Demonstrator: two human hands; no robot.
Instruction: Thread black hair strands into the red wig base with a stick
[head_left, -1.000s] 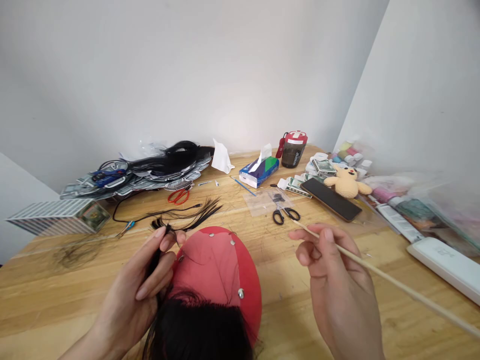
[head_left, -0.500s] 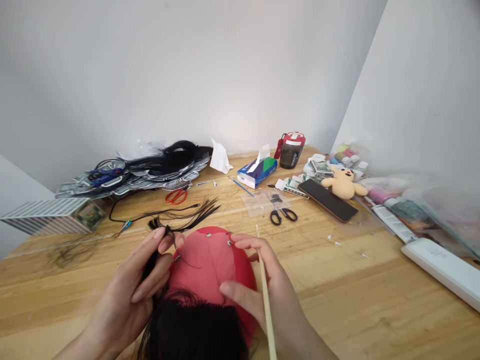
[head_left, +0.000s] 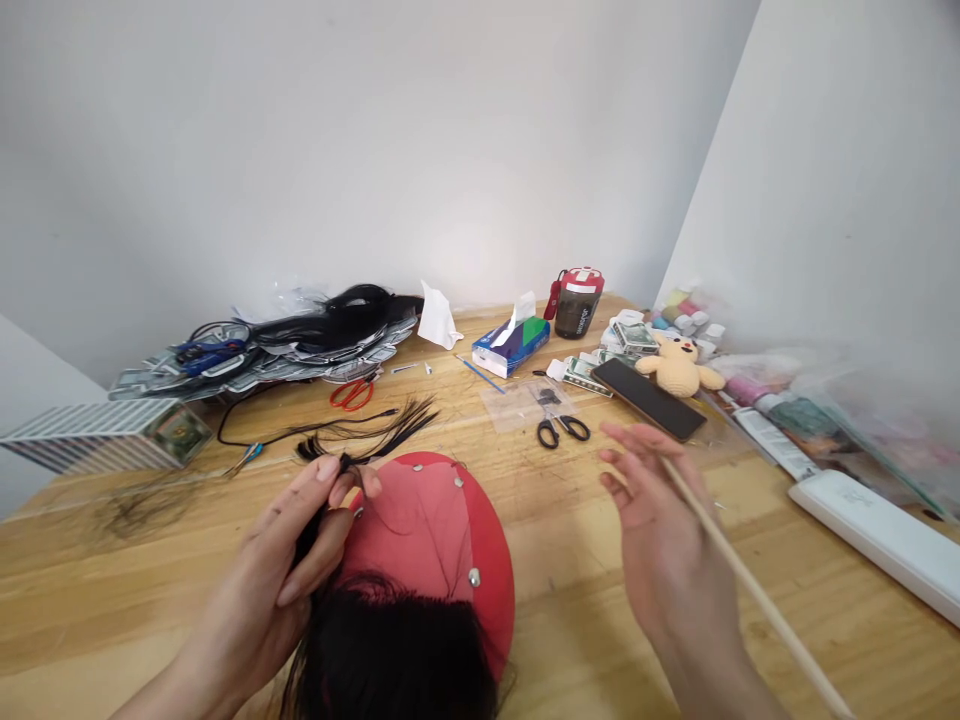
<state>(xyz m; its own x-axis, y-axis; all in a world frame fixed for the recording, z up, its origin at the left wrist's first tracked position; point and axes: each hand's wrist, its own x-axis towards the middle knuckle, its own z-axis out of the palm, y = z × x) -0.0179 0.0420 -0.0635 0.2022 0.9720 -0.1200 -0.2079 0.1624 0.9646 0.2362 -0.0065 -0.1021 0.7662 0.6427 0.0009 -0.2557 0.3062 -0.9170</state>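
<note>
A red dome [head_left: 491, 530] with a pink netted patch and several silver pins stands at the bottom middle. Black hair [head_left: 397, 650] covers its near side. My left hand [head_left: 277, 570] pinches a bundle of black hair at the dome's left edge. Off to the right, over the table, is my right hand [head_left: 667, 540], away from the dome. A thin pale stick [head_left: 757, 590] is held in it, slanting down to the lower right; its fingers are slightly blurred.
Black-handled scissors [head_left: 562, 430], a phone [head_left: 649, 398], a tissue pack [head_left: 511, 345] and a cup [head_left: 579, 303] lie or stand beyond the dome. Red-handled scissors [head_left: 352, 394], loose hair strands [head_left: 390, 430] and a striped box [head_left: 105, 435] are to the left.
My right hand has left the dome and moved right with the stick, uncovering a pin on the dome's right side. My left hand stays at the dome's left edge, holding the hair.
</note>
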